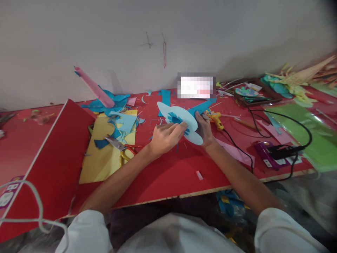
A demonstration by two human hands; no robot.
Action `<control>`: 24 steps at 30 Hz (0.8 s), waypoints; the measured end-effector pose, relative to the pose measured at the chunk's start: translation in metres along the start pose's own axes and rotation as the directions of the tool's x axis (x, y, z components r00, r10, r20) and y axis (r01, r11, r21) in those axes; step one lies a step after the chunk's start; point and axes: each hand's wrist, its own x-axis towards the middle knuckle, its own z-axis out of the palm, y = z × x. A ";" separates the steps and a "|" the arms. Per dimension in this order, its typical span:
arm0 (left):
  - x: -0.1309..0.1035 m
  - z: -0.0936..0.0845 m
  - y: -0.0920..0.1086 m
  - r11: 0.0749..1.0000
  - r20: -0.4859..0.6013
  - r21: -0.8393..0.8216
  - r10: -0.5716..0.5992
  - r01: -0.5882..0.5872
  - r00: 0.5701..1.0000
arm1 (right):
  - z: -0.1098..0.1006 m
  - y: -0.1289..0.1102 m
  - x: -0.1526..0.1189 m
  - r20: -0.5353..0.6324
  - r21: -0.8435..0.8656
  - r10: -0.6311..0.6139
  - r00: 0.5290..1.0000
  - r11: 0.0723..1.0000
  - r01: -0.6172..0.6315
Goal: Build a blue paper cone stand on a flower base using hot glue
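Note:
Above the red table, a light blue paper flower [191, 118] with wide rounded petals is held between both my hands. Its fringed dark blue centre [173, 118] is pinched by the closed fingers of my left hand [168, 138]. My right hand [204, 129] grips the flower from behind on the right; its fingers are partly hidden by the petals. A dark blue paper strip [202, 105] sticks out past the right fingertips. A yellow glue gun [217, 121] lies just right of my right hand. Scissors [119, 146] with red and yellow handles rest left of my left hand.
A pink paper cone [96, 88] stands among blue scraps. Yellow sheets [105, 168] lie beside a red divider panel [50, 158]. Rightward are a purple power strip [265, 154] with black cables, green sheets [310, 140] and a dark tray [252, 101]. A glue stick piece [199, 175] lies near the edge.

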 end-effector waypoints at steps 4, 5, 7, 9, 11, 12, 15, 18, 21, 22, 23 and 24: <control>0.004 -0.003 0.001 1.000 -0.012 0.013 -0.020 0.020 1.000 | 0.000 -0.002 0.001 0.027 0.013 -0.005 1.000 1.000 0.004; 0.005 -0.004 0.001 1.000 -0.021 0.008 -0.030 0.031 0.999 | 0.000 -0.002 0.001 0.032 0.013 -0.005 0.999 1.000 0.005; 0.006 -0.006 -0.002 0.998 -0.047 -0.012 -0.060 0.060 0.997 | -0.001 -0.003 0.001 0.034 0.015 0.000 0.999 1.000 0.000; 0.008 -0.008 -0.005 0.994 -0.081 -0.043 -0.105 0.101 0.991 | -0.001 -0.002 0.002 0.025 0.021 0.004 1.000 1.000 -0.004; 0.010 -0.011 -0.010 0.986 -0.112 -0.080 -0.153 0.144 0.982 | -0.002 -0.002 0.002 0.005 0.028 0.002 1.000 1.000 -0.003; 0.011 -0.013 -0.012 0.983 -0.127 -0.095 -0.171 0.159 0.977 | -0.002 -0.002 0.002 -0.005 0.028 0.002 1.000 1.000 -0.002; 0.016 -0.020 -0.018 0.974 -0.145 -0.100 -0.217 0.204 0.965 | -0.002 -0.002 0.003 -0.013 0.018 0.005 1.000 1.000 -0.005; 0.020 -0.024 -0.024 0.965 -0.118 -0.067 -0.260 0.254 0.958 | -0.002 -0.002 0.003 -0.022 0.003 -0.003 1.000 1.000 0.003; 0.021 -0.022 -0.028 0.968 -0.094 -0.024 -0.250 0.249 0.964 | -0.003 -0.001 0.003 -0.027 0.012 -0.018 0.999 1.000 0.018; 0.021 -0.021 -0.029 0.971 -0.090 -0.008 -0.237 0.238 0.967 | -0.004 -0.001 0.003 -0.021 0.017 -0.019 1.000 1.000 0.019; 0.020 -0.020 -0.029 0.974 -0.082 0.009 -0.224 0.225 0.971 | -0.005 0.000 0.003 -0.014 0.018 -0.015 1.000 1.000 0.015; 0.019 -0.018 -0.028 0.978 -0.066 0.022 -0.207 0.209 0.976 | -0.005 0.000 0.003 -0.009 0.014 -0.009 1.000 1.000 0.009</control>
